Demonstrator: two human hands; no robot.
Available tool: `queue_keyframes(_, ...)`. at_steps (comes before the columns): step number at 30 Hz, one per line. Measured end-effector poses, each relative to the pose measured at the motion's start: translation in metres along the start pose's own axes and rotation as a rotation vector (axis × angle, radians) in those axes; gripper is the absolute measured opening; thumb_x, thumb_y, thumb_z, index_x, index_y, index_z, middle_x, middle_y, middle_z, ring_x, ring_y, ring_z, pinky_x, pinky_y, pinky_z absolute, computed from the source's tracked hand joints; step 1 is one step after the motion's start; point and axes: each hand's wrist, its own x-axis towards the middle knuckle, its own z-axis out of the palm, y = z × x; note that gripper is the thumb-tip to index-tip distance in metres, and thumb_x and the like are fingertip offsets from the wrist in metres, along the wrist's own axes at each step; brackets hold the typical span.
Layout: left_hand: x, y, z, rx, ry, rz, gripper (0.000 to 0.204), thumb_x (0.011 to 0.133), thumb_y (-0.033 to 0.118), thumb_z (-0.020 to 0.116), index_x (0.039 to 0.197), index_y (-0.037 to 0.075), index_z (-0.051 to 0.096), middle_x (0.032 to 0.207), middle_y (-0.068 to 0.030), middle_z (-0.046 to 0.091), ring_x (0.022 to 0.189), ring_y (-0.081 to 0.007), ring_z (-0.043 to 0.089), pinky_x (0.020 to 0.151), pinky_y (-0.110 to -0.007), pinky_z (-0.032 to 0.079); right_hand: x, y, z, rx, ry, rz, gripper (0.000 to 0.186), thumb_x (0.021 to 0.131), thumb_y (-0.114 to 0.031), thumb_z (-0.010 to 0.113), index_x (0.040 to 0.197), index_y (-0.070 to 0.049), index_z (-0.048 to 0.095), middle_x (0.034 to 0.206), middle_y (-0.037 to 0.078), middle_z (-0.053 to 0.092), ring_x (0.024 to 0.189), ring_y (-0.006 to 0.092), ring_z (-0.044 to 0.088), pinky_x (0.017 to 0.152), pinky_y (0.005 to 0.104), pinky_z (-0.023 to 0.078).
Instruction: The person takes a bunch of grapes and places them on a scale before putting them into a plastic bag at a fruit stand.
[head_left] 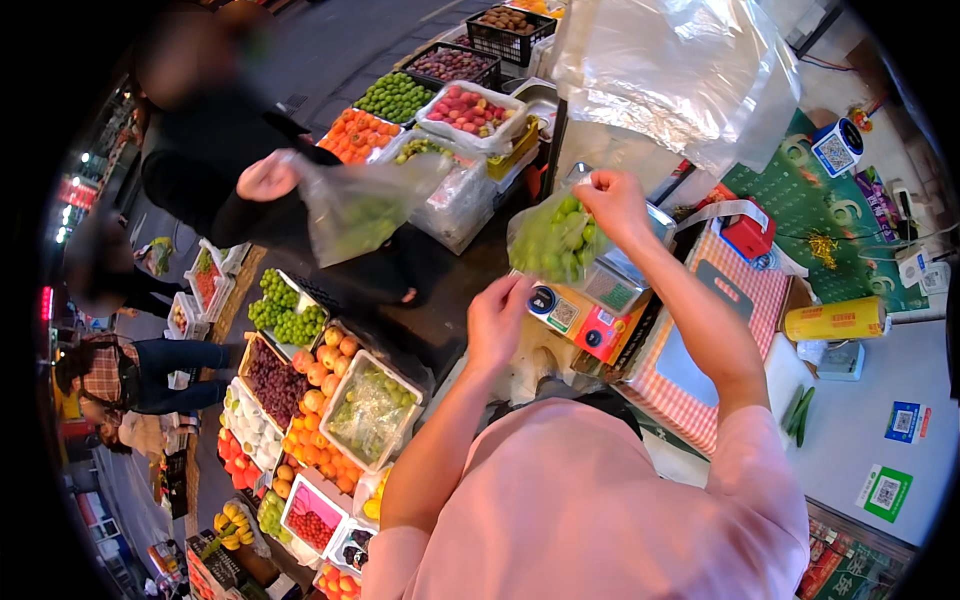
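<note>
My right hand (615, 205) is closed on the top of a clear plastic bag (558, 240), which hangs with round green fruit inside. Just below the bag's lower left edge is my left hand (495, 322), its fingertips pinched together. Whether they grip the bag's edge or some small thing, I cannot make out. Across from me, another person's hand (268, 178) holds up a second clear bag (362, 215) with green fruit in it, blurred by motion. A metal tray (655, 222) lies partly hidden behind my right wrist.
Fruit crates with green grapes (285, 305), peaches (468, 108) and oranges (322, 440) line the left and far side. To the right stands a counter with a checked cloth (690, 375), a red box (748, 235) and a yellow roll (835, 318). Plastic bags (680, 70) hang above.
</note>
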Motion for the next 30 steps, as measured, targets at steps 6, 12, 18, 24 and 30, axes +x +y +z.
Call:
queue_keyframes(6, 0.004, 0.037, 0.003, -0.228, 0.083, -0.277, 0.033, 0.095, 0.036, 0.054, 0.097, 0.006, 0.067, 0.082, -0.0010, 0.064, 0.072, -0.0115, 0.054, 0.066, -0.027, 0.042, -0.090, -0.038, 0.049, -0.116, -0.083, -0.157, 0.022, 0.075, -0.020, 0.065, 0.072, 0.002, 0.065, 0.061, 0.018, 0.062, 0.055, 0.0273, 0.062, 0.054, 0.0390, 0.047)
queue_keyframes(12, -0.037, -0.037, -0.025, -0.902, 0.262, -0.643, 0.025, 0.094, 0.028, 0.054, 0.101, 0.006, 0.065, 0.098, -0.0071, 0.068, 0.094, -0.0201, 0.064, 0.083, -0.036, 0.050, -0.167, -0.023, 0.116, -0.263, -0.204, -0.279, 0.017, 0.076, -0.018, 0.065, 0.077, -0.001, 0.063, 0.069, 0.023, 0.062, 0.067, 0.0400, 0.064, 0.060, 0.0476, 0.050)
queue_keyframes(18, -0.093, -0.084, -0.068, -1.281, 0.132, -0.555, 0.026, 0.100, 0.025, 0.044, 0.104, 0.005, 0.060, 0.099, -0.0094, 0.066, 0.099, -0.0228, 0.061, 0.094, -0.038, 0.047, -0.222, -0.018, 0.141, -0.401, -0.419, -0.484, 0.022, 0.076, -0.013, 0.060, 0.091, 0.001, 0.066, 0.094, 0.022, 0.066, 0.071, 0.0345, 0.067, 0.059, 0.0424, 0.055)
queue_keyframes(24, -0.118, -0.122, -0.103, -1.277, 0.294, -0.448, 0.027, 0.102, 0.024, 0.041, 0.082, 0.008, 0.049, 0.086, -0.0084, 0.060, 0.098, -0.0260, 0.059, 0.084, -0.037, 0.045, -0.210, 0.017, 0.105, -0.292, -0.337, -0.397, 0.024, 0.081, -0.023, 0.062, 0.100, -0.010, 0.067, 0.120, 0.014, 0.060, 0.085, 0.0269, 0.067, 0.065, 0.0407, 0.055)
queue_keyframes(30, -0.118, -0.126, -0.123, -1.180, 0.260, -0.427, 0.025, 0.100, 0.025, 0.046, 0.087, 0.006, 0.057, 0.080, -0.0042, 0.060, 0.091, -0.0200, 0.057, 0.071, -0.029, 0.043, -0.126, 0.270, 0.093, -0.160, 0.180, 0.589, 0.050, 0.081, -0.039, 0.067, 0.112, 0.000, 0.063, 0.113, 0.023, 0.062, 0.105, 0.0383, 0.060, 0.090, 0.0446, 0.048)
